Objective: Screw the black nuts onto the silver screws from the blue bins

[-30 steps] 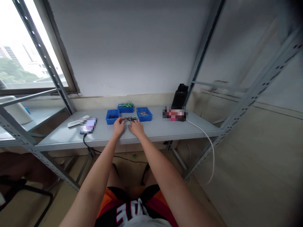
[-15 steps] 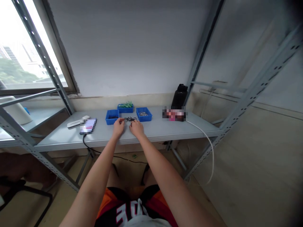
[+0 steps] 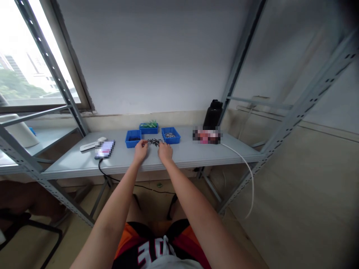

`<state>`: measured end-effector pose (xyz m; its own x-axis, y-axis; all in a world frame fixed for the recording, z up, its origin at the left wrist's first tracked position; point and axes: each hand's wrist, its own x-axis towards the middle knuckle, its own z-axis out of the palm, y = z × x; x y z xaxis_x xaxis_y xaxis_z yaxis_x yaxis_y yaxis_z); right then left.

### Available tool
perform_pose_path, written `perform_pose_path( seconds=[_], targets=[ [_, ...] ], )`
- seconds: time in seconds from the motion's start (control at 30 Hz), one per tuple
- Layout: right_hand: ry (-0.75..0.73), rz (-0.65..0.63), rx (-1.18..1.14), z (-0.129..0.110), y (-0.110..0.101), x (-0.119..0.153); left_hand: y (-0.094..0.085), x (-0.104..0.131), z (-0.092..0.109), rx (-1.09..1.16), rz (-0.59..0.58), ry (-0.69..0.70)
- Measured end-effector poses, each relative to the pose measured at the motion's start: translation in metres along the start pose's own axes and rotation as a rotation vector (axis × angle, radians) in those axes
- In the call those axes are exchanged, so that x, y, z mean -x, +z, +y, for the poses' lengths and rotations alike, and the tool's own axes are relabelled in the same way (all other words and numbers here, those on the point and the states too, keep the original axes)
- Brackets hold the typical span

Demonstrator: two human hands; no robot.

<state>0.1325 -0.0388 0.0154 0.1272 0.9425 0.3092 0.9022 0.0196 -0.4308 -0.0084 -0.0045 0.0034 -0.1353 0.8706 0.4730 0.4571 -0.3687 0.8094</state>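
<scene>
A heap of small black and silver pieces (image 3: 154,142) lies on the grey shelf top (image 3: 185,155) between my hands. At its left edge my left hand (image 3: 141,150) has thumb and fingertips pinched together; whatever is between them is too small to make out. My right hand (image 3: 165,151) rests at the heap's right side, fingers bent toward the pieces, their tips partly hidden. Just beyond my left hand stands a blue bin (image 3: 132,139) with dark small parts. Another blue bin (image 3: 171,136), holding silvery small parts, is beyond my right hand.
A third blue bin (image 3: 148,129) with green strips (image 3: 150,124) stands at the back. To the left lie a phone (image 3: 104,149) on a black cable and a white object (image 3: 91,145). A black bottle (image 3: 213,115) and a blurred item (image 3: 206,135) with a white cable are on the right.
My right hand has moved a little to the right, away from the middle of the heap, showing more of the pieces. My left hand has stayed in place.
</scene>
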Motion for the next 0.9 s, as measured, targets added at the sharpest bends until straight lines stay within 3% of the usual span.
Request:
perform_pose_path(
  seconds=[0.2, 0.43, 0.6, 0.9],
  targets=[
    [0.044, 0.084, -0.078, 0.003, 0.001, -0.001, 0.001, -0.001, -0.001, -0.024, -0.003, -0.001],
    [-0.244, 0.095, -0.452, 0.018, 0.02, -0.019, 0.003, -0.003, -0.001, -0.064, -0.097, 0.004],
    [-0.26, 0.048, -0.631, 0.023, 0.032, -0.029, 0.001, -0.001, 0.001, -0.046, -0.119, 0.019],
    [-0.24, 0.033, -0.585, 0.022, 0.032, -0.029, -0.001, 0.003, 0.008, 0.059, -0.098, 0.014]
  ],
)
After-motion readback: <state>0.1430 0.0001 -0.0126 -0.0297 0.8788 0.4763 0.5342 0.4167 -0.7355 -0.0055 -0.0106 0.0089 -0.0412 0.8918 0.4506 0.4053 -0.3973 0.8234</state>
